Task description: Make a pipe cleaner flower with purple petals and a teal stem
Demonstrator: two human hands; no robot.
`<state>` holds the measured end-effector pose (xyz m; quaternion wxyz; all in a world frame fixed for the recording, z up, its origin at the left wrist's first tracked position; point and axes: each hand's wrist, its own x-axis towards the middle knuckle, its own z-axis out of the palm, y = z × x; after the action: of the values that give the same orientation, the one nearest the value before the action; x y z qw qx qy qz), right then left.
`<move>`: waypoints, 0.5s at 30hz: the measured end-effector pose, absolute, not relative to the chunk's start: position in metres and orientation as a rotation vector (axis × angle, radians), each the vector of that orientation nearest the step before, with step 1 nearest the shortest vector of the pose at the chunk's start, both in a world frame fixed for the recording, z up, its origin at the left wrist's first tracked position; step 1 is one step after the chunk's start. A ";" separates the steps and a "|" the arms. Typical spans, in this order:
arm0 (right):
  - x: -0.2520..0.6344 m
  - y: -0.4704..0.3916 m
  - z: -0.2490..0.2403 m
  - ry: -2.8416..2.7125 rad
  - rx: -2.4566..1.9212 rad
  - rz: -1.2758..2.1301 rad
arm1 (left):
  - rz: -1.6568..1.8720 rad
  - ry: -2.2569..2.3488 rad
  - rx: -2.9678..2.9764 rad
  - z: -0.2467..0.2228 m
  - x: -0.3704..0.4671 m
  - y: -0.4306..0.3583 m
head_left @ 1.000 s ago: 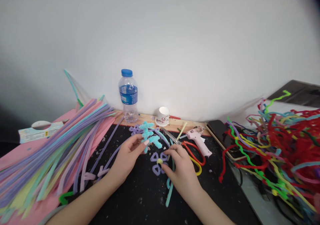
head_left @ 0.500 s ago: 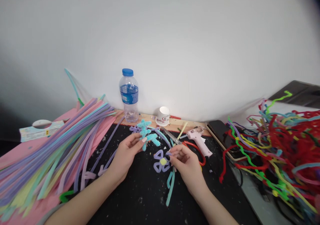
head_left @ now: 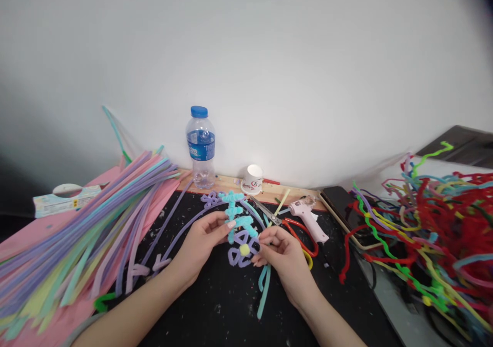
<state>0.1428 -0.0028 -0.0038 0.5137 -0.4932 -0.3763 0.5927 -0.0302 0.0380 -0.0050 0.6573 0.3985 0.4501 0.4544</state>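
My left hand [head_left: 206, 239] pinches a fuzzy turquoise pipe-cleaner piece [head_left: 235, 211] with several short branches, held up over the black mat. Between thumb and fingers of my right hand [head_left: 279, 249] is a purple pipe-cleaner flower [head_left: 233, 257] with looped petals and a yellow centre [head_left: 244, 250]. The flower overlaps the lower end of the turquoise piece in view; whether they touch I cannot tell. Below my right hand lie teal pipe cleaners [head_left: 263, 298]. Behind it rest scissors [head_left: 296, 226] with red handles.
A pale pink glue gun [head_left: 308, 217], a phone [head_left: 341, 211] and a paper cup [head_left: 252, 179] stand or lie at the back. A water bottle [head_left: 201, 149] stands against the wall. Pastel pipe cleaners [head_left: 103, 224] fill the left; a tangled colourful heap [head_left: 442, 224] covers the right.
The purple flower has moved slightly left with my right hand, and the turquoise piece slightly right with my left, so the two now overlap in view.
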 end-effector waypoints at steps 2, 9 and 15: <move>0.143 -0.002 -0.006 -0.889 -1.197 1.399 | 1.025 1.010 0.893 -0.005 -0.030 0.038; 0.145 0.001 -0.012 -0.961 -1.202 1.343 | 1.005 1.036 0.919 -0.004 -0.030 0.039; 0.147 0.000 -0.011 -1.052 -1.237 1.322 | 0.977 1.065 1.033 -0.005 -0.030 0.040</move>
<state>0.1469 0.0001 -0.0108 0.5005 -0.5114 -0.4349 0.5466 -0.0295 0.0395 -0.0045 0.6308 0.4511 0.4653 0.4267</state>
